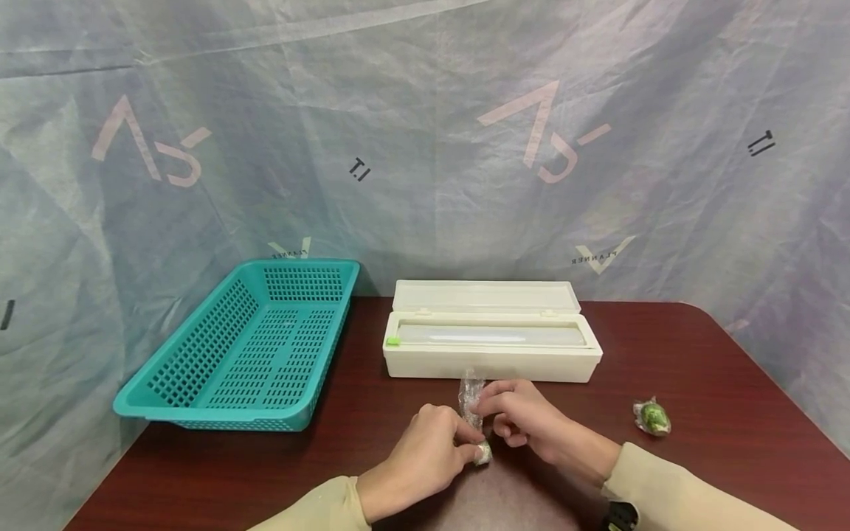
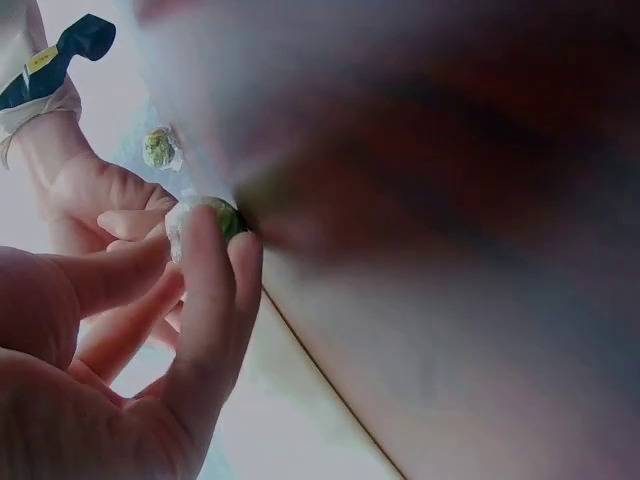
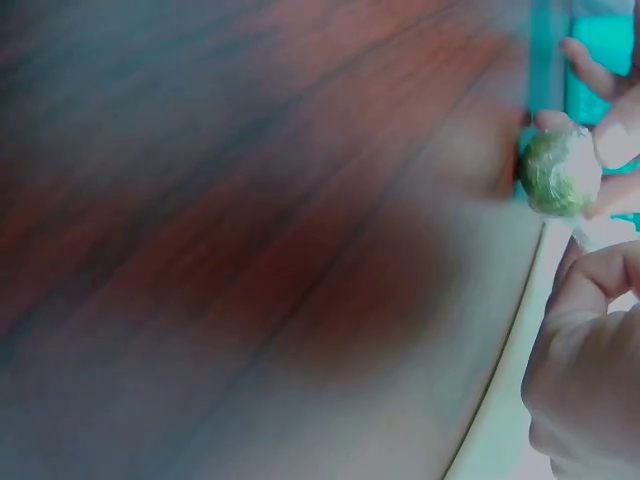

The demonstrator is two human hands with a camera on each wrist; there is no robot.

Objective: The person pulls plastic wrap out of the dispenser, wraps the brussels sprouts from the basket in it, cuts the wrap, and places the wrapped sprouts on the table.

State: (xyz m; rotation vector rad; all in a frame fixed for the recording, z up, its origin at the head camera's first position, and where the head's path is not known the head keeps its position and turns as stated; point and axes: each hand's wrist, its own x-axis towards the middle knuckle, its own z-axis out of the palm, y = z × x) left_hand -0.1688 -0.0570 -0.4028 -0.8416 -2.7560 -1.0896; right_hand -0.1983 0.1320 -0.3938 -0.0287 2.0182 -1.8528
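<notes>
My left hand (image 1: 428,450) pinches a small round green vegetable (image 1: 485,453), like a Brussels sprout, between thumb and fingertips low over the table. Clear plastic wrap covers it, and its green and pale surface shows best in the right wrist view, where the wrapped sprout (image 3: 556,178) faces the camera. A crumpled tail of plastic wrap (image 1: 470,389) stretches from it toward the white box. Bent fingers of my right hand (image 1: 531,419) pinch that tail just beyond the sprout. Part of the sprout is hidden behind the left fingers in the head view.
A second wrapped sprout (image 1: 654,418) lies on the dark red table (image 1: 690,354) at the right. Behind the hands stands a white plastic-wrap dispenser box (image 1: 491,365), lid raised, roll inside. To the left sits a teal plastic basket (image 1: 305,417). A printed sheet (image 1: 425,206) hangs behind.
</notes>
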